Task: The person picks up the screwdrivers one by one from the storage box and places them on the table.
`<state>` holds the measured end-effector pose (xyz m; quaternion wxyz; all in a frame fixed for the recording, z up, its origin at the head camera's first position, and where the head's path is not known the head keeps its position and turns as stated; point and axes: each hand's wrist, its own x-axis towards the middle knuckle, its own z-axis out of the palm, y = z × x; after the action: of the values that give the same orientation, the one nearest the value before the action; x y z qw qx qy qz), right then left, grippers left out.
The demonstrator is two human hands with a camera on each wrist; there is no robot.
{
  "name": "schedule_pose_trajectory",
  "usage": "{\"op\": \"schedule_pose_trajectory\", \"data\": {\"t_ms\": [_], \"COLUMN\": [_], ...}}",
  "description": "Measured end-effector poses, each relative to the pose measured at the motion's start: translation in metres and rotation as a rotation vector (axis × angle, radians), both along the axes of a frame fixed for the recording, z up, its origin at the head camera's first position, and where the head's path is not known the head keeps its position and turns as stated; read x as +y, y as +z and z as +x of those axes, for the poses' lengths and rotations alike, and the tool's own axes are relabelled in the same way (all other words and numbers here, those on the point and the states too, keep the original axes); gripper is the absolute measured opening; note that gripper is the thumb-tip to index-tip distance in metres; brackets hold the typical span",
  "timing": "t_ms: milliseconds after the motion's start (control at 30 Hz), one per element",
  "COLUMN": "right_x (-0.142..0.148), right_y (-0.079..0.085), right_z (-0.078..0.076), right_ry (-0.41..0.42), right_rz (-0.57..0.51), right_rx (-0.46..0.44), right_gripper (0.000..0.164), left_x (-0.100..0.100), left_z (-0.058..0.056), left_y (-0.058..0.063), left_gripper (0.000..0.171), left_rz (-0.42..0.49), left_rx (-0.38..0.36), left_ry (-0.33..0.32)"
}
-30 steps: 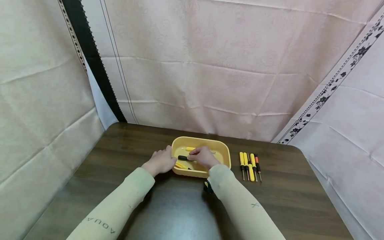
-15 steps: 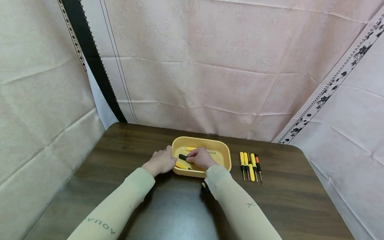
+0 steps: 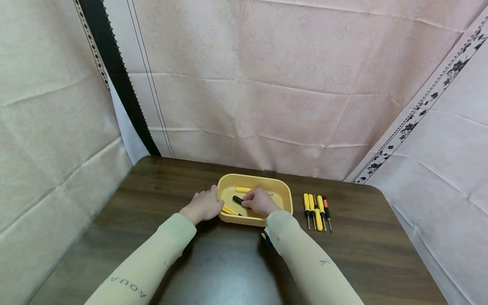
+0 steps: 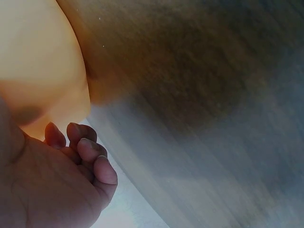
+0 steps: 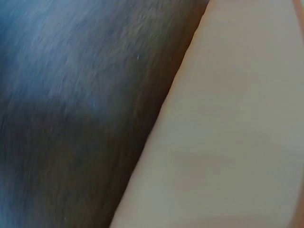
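A yellow plastic tray (image 3: 244, 220) stands toward the back of the brown table. My left hand (image 3: 204, 205) grips its left rim; in the left wrist view the fingers (image 4: 105, 172) curl beside the tray wall (image 4: 42, 52). Inside the tray, my right hand (image 3: 260, 202) pinches a screwdriver with a black handle (image 3: 237, 200); the hand covers the rest of it. Behind lies a yellow-handled screwdriver (image 3: 242, 189), and a yellow-and-black one (image 3: 230, 210) lies near the front left corner. The right wrist view shows only the tray's outer wall (image 5: 228, 133) and table.
Right of the tray, several screwdrivers lie side by side, among them a yellow-handled one (image 3: 306, 202) and a red-and-black one (image 3: 326, 205). Pale patterned cloth (image 3: 244, 97) hangs behind the dark wooden table (image 3: 228, 271). A small black device (image 3: 265, 239) sits under the right wrist.
The black-handled screwdriver has turned from nearly level to slanted and shifted slightly right with my right hand. My left hand and the tray have stayed almost still.
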<state>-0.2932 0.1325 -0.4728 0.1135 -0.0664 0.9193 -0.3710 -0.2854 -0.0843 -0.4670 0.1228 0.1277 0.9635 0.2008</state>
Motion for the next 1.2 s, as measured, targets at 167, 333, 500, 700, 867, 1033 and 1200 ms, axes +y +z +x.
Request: {"op": "schedule_pose_trajectory", "data": {"t_ms": [167,333,500,700,867,1033,1200], "right_x": [0.0,-0.006,-0.009,-0.007,-0.003,0.006,0.015], "right_y": [0.003,0.005,0.005,0.006,0.009,0.016,0.028], "right_z": [0.001,0.003,0.003,0.004,0.006,0.007,0.007], "right_ry": [-0.001,-0.021,-0.023,-0.006,-0.014,-0.012,0.004], "right_rz": [0.028,0.038,0.079,0.102,0.082,-0.025,-0.15], "right_rx": [0.033,0.034,0.034,0.017,0.002,-0.023,-0.075], "right_gripper": [0.007,0.01,0.009,0.009,0.012,0.015,0.023], "left_x": [0.0,0.0,0.0,0.0,0.0,0.0,-0.001], "left_z": [0.0,0.001,0.001,0.002,0.001,0.001,0.001], "left_y": [0.001,0.001,0.002,0.003,0.003,0.003,0.002], "left_gripper": [0.054,0.049,0.051,0.057,0.058,0.053,0.053], "left_rz": [0.003,0.01,0.017,0.015,0.016,0.019,0.019], "left_rx": [-0.009,-0.009,-0.012,-0.013,-0.005,0.009,0.005], "left_ry": [0.007,0.005,0.008,0.008,-0.003,-0.007,-0.014]}}
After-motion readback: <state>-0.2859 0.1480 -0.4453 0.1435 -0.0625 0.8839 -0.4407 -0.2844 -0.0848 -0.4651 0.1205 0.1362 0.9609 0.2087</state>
